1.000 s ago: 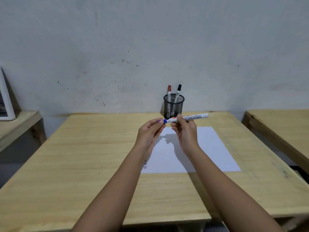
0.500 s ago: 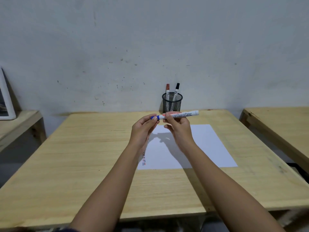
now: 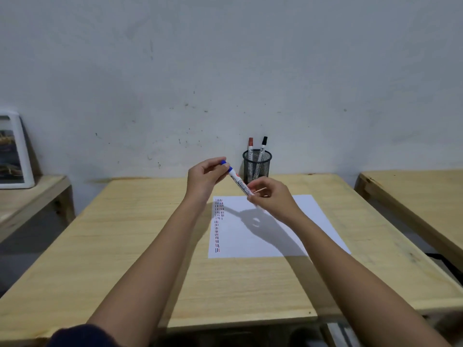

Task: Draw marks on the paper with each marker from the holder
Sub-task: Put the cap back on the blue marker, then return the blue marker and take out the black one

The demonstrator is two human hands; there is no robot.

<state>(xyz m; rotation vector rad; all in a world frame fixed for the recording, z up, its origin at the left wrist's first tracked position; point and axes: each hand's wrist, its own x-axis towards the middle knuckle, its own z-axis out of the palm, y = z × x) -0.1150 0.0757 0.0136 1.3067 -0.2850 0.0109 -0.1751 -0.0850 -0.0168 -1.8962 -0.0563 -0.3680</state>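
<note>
Both hands hold the blue marker (image 3: 237,181) above the paper (image 3: 300,221): left hand (image 3: 204,177) fingers pinch its cap end, right hand (image 3: 271,196) fingers grip the barrel. A sharp tug on the cap could fling ink or smear the dashes

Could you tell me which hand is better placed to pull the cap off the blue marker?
The left hand: its fingertips already pinch the blue cap end of the white-barrelled blue marker. The right hand grips the barrel's lower end, over the white paper sheet, so it seems better suited to steadying.
</note>
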